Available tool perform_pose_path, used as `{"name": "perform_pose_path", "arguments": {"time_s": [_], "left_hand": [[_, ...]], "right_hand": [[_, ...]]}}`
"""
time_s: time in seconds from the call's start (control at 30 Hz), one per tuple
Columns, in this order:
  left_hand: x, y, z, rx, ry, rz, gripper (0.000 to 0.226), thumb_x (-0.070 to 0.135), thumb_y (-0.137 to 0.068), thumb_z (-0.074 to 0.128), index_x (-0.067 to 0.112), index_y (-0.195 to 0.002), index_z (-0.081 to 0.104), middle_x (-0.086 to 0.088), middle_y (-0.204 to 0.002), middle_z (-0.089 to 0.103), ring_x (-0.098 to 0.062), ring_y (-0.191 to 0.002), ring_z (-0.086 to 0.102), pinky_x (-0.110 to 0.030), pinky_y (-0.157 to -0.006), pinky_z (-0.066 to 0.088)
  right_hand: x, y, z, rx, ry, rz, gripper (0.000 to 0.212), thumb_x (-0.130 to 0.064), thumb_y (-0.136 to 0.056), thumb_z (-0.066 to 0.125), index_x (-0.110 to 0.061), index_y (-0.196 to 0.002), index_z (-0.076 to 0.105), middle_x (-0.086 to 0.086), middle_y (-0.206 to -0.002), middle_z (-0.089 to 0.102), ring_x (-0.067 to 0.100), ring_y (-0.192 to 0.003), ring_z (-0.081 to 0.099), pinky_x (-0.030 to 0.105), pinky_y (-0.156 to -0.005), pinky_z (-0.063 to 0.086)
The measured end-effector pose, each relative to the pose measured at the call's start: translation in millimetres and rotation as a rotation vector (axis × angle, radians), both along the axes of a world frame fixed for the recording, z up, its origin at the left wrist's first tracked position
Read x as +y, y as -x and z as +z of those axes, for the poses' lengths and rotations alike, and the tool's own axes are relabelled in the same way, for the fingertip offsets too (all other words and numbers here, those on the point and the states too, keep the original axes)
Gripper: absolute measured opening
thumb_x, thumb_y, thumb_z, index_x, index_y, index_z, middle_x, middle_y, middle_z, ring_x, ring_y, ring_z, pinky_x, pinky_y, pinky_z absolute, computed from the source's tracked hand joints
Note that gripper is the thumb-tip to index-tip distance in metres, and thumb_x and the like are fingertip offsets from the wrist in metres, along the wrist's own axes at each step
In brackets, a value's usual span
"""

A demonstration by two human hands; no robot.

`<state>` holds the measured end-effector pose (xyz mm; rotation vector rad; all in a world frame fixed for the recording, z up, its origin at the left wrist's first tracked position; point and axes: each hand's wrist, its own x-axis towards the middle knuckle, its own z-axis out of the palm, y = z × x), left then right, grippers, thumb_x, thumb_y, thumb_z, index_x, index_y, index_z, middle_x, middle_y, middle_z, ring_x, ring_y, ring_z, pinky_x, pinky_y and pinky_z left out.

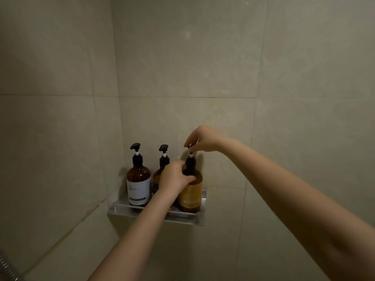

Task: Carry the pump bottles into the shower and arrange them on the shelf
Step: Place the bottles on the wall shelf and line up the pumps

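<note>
Three amber pump bottles stand upright in a row on a metal shelf (129, 208) fixed to the tiled shower wall. The left bottle (138, 177) has a white label. The middle bottle (157, 175) is partly hidden behind my left hand. The right bottle (191, 194) carries a yellow label. My left hand (175, 176) grips the shoulder of the right bottle. My right hand (204, 139) pinches that bottle's black pump head from above, and its fingers cover most of the head.
Beige tiled walls meet in a corner just left of the shelf. A metal shower hose (8, 267) shows at the bottom left edge. Both forearms reach in from the lower right.
</note>
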<state>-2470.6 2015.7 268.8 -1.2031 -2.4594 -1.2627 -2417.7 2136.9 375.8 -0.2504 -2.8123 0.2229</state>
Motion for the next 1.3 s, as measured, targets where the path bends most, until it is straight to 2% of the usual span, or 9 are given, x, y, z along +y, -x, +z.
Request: {"name": "perform_pose_path", "arguments": {"time_s": [0.13,0.2,0.27,0.33,0.47,0.67,0.87,1.0,1.3], "left_hand": [[1.2,-0.3,-4.8,0.025,0.007,0.055,0.04,0.025,-0.076,0.071,0.016,-0.114,0.062,-0.003,-0.116,0.066,-0.02,-0.108,0.061,-0.031,-0.082,0.05],[1.2,-0.5,-7.0,0.026,-0.009,0.062,0.037,0.026,-0.076,0.071,0.017,-0.111,0.063,-0.002,-0.113,0.068,-0.019,-0.105,0.062,-0.028,-0.079,0.049],[1.0,-0.3,-8.6,0.024,-0.012,0.067,0.034,0.027,-0.075,0.072,0.017,-0.107,0.065,-0.002,-0.11,0.069,-0.018,-0.102,0.063,-0.025,-0.075,0.046],[0.9,-0.1,-7.8,0.02,-0.003,0.068,0.034,0.027,-0.074,0.073,0.016,-0.106,0.065,-0.002,-0.108,0.069,-0.019,-0.101,0.063,-0.024,-0.073,0.045],[1.3,5.3,-2.0,-0.043,0.01,0.048,0.045,0.025,-0.073,0.075,0.012,-0.114,0.064,-0.006,-0.112,0.069,-0.02,-0.104,0.063,-0.024,-0.074,0.044],[1.7,12.1,3.1,-0.109,-0.007,0.041,0.05,0.025,-0.073,0.076,0.009,-0.118,0.062,-0.008,-0.116,0.068,-0.02,-0.106,0.062,-0.03,-0.084,0.049],[3.5,14.1,2.8,-0.045,0.037,0.07,0.047,0.025,-0.072,0.076,0.01,-0.115,0.065,-0.008,-0.114,0.069,-0.02,-0.104,0.063,-0.032,-0.085,0.05],[2.5,13.9,1.0,-0.026,0.038,0.065,0.046,0.026,-0.072,0.075,0.011,-0.114,0.065,-0.007,-0.113,0.069,-0.019,-0.104,0.064,-0.027,-0.078,0.047],[0.7,13.8,-0.1,-0.015,0.024,0.06,0.044,0.027,-0.072,0.076,0.012,-0.112,0.066,-0.005,-0.111,0.07,-0.018,-0.102,0.064,-0.026,-0.076,0.046]], "right_hand": [[-0.1,7.2,0.1,0.031,0.004,-0.046,0.023,-0.02,-0.081,0.07,-0.016,-0.104,0.072,-0.001,-0.101,0.071,0.006,-0.072,0.059,0.013,-0.058,0.042],[0.6,10.9,0.8,0.042,0.033,-0.103,0.02,-0.026,-0.077,0.074,-0.014,-0.093,0.074,-0.002,-0.085,0.072,0.004,-0.059,0.06,0.014,-0.049,0.042],[0.1,15.2,1.4,0.06,0.064,-0.187,0.024,-0.033,-0.072,0.078,-0.01,-0.077,0.073,-0.001,-0.066,0.07,0.007,-0.053,0.064,0.019,-0.047,0.05],[-0.1,20.2,1.0,0.062,0.135,-0.26,0.029,-0.035,-0.069,0.08,-0.009,-0.067,0.068,0.001,-0.059,0.068,0.01,-0.051,0.065,0.023,-0.051,0.056],[3.6,18.2,4.8,-0.014,0.48,-0.299,0.033,-0.035,-0.07,0.08,-0.008,-0.078,0.063,0.004,-0.067,0.068,0.011,-0.053,0.064,0.018,-0.041,0.05],[19.0,-1.2,9.6,-0.142,0.786,-0.204,0.033,-0.025,-0.08,0.071,-0.011,-0.109,0.068,0.002,-0.087,0.068,0.011,-0.073,0.064,0.02,-0.056,0.052],[15.3,1.7,4.9,-0.128,0.918,-0.237,0.015,-0.019,-0.078,0.074,-0.007,-0.085,0.067,0.003,-0.075,0.065,0.01,-0.061,0.06,0.014,-0.044,0.051],[15.7,2.9,0.6,-0.089,0.928,-0.279,0.018,-0.022,-0.076,0.076,-0.009,-0.081,0.065,0.004,-0.074,0.066,0.01,-0.061,0.062,0.015,-0.043,0.052],[13.2,0.6,-3.8,-0.085,0.966,-0.273,0.02,-0.026,-0.079,0.074,-0.01,-0.08,0.062,0.004,-0.078,0.064,0.011,-0.064,0.061,0.015,-0.039,0.049]]}}
